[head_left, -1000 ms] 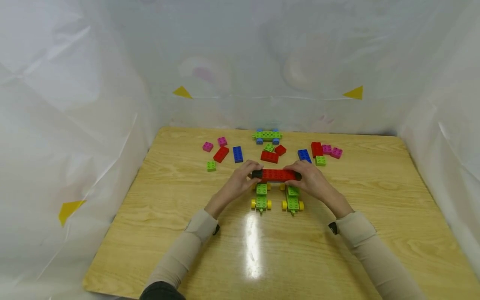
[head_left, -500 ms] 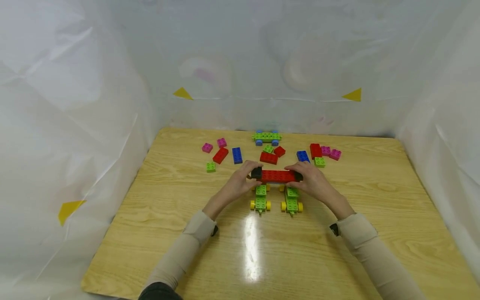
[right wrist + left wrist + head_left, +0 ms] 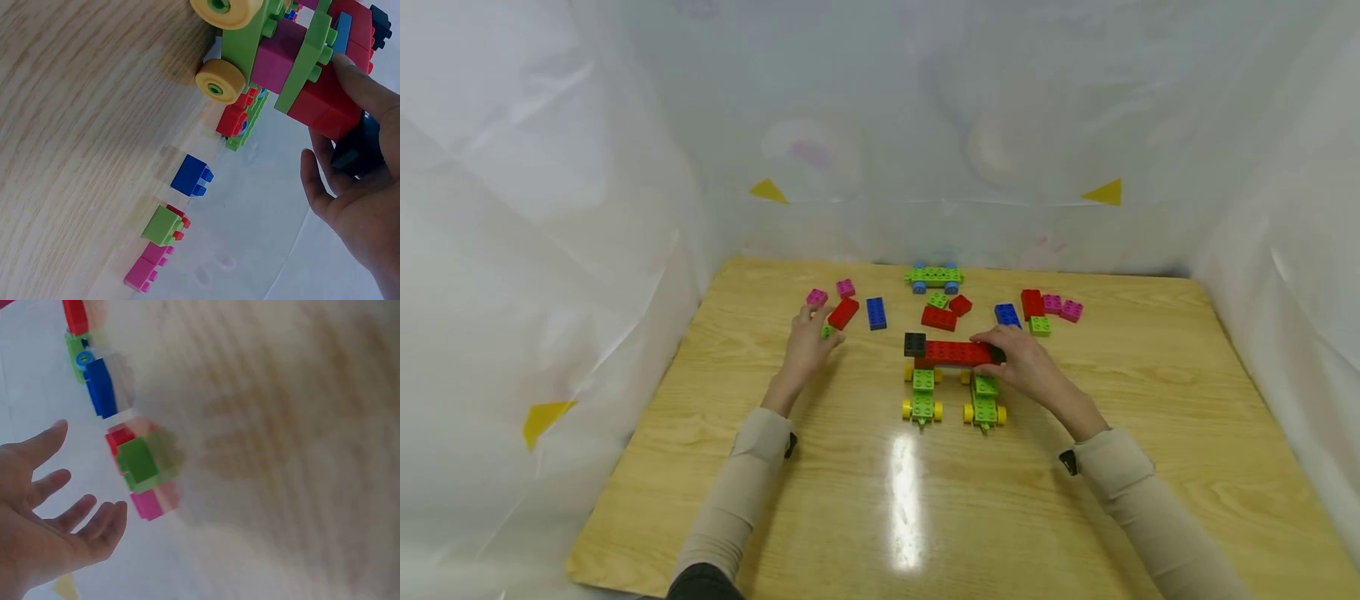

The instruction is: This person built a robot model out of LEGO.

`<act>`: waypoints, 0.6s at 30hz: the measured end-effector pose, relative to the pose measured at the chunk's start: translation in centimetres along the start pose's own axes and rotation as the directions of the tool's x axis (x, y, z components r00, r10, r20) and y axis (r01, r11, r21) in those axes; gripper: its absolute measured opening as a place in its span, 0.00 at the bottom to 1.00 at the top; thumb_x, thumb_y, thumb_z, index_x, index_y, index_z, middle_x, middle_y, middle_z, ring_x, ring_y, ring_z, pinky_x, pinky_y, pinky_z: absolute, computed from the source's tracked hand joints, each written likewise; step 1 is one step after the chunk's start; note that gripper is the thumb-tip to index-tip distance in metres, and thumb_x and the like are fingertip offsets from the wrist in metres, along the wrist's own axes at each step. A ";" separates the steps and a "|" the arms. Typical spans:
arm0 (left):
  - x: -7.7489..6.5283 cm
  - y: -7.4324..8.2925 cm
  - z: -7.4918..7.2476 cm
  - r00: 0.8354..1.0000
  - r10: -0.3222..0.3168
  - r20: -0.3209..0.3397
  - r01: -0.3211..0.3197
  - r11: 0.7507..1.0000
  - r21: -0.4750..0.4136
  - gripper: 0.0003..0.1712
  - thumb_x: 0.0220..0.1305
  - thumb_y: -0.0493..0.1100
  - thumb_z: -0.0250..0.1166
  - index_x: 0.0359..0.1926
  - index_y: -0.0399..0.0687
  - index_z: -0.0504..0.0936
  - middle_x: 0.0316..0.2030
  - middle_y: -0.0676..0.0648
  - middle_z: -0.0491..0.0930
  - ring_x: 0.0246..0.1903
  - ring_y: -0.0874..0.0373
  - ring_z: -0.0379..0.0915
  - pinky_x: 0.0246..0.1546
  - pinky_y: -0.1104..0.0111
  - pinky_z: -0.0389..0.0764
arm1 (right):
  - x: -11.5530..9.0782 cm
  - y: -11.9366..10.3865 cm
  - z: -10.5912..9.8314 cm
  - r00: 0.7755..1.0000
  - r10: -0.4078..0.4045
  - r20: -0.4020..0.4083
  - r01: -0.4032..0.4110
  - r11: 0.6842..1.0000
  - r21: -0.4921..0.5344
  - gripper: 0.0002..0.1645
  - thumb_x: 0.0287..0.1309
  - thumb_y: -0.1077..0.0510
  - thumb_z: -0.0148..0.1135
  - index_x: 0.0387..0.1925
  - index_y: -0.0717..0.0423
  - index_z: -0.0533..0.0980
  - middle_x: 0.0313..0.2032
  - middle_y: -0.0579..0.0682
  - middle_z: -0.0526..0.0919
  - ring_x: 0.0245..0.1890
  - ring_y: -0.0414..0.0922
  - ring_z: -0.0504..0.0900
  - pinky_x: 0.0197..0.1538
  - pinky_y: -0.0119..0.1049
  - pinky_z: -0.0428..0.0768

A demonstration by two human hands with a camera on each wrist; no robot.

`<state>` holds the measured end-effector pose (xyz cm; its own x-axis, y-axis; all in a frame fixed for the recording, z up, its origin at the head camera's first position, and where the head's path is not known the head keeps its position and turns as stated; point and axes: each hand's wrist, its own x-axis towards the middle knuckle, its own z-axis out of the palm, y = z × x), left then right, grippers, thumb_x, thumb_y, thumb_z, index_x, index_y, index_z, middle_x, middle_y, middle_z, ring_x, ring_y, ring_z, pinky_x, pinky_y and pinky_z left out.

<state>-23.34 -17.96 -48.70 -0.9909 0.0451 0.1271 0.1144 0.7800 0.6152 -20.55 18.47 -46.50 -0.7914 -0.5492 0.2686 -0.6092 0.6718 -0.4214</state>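
A toy-block model stands mid-table: a long red beam (image 3: 951, 352) across two green wheeled bases with yellow wheels (image 3: 922, 407). A black brick (image 3: 915, 344) tops its left end. At the right end my right hand (image 3: 1032, 367) grips the model, thumb against the red side and fingers behind the dark brick (image 3: 356, 153). My left hand (image 3: 805, 350) reaches over the left-hand loose bricks with fingers spread. Nearest to it is a small green brick (image 3: 138, 464), partly hidden by the hand in the head view. In the left wrist view nothing lies between its fingers.
Behind the left hand lie pink bricks (image 3: 846, 288), a red brick (image 3: 843, 314) and a blue brick (image 3: 876, 313). A green base with blue wheels (image 3: 934, 275) stands at the back edge. More loose bricks sit at right, such as a pink one (image 3: 1072, 311).
My left hand has let go of the model's left end and moved left to the loose bricks, leaving the black brick in view. The right hand stays on the model.
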 end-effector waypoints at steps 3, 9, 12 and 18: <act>-0.1 -0.6 0.2 0.997 -0.062 0.053 0.059 0.997 0.051 0.35 0.61 0.42 0.68 0.67 0.39 0.66 0.62 0.34 0.62 0.59 0.37 0.60 0.54 0.48 0.71 | 0.0 -0.1 0.1 1.000 -0.005 -0.005 0.005 1.000 -0.007 0.26 0.48 0.58 0.75 0.51 0.59 0.79 0.40 0.52 0.80 0.40 0.50 0.77 0.44 0.47 0.78; 0.1 -1.1 0.9 0.981 -0.170 0.095 0.163 0.984 0.075 0.39 0.61 0.45 0.69 0.69 0.40 0.63 0.61 0.33 0.62 0.59 0.37 0.60 0.52 0.47 0.73 | -0.1 -0.2 0.1 0.999 -0.037 -0.021 0.037 0.999 -0.002 0.25 0.48 0.58 0.75 0.50 0.58 0.80 0.38 0.51 0.79 0.38 0.48 0.76 0.41 0.45 0.78; 0.2 -1.5 1.0 0.978 -0.184 0.098 0.176 0.981 0.083 0.38 0.60 0.42 0.69 0.68 0.39 0.63 0.58 0.33 0.64 0.56 0.38 0.62 0.50 0.48 0.74 | -0.2 -0.1 0.3 0.998 -0.050 -0.030 0.050 0.999 -0.004 0.26 0.47 0.59 0.75 0.50 0.58 0.80 0.39 0.52 0.79 0.38 0.48 0.76 0.41 0.45 0.78; 0.5 -2.2 0.9 0.986 -0.141 0.088 0.128 0.982 0.138 0.25 0.61 0.36 0.66 0.58 0.34 0.73 0.51 0.35 0.72 0.50 0.41 0.69 0.44 0.52 0.77 | -0.1 -0.1 0.2 0.997 -0.059 -0.040 0.058 0.998 -0.014 0.26 0.46 0.59 0.76 0.49 0.58 0.80 0.39 0.52 0.80 0.38 0.49 0.77 0.41 0.46 0.78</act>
<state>-24.17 -19.04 -50.67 -0.9995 -0.0102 -0.0301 -0.0242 0.8582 0.5128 -20.42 18.34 -46.62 -0.7556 -0.5671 0.3277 -0.6549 0.6453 -0.3933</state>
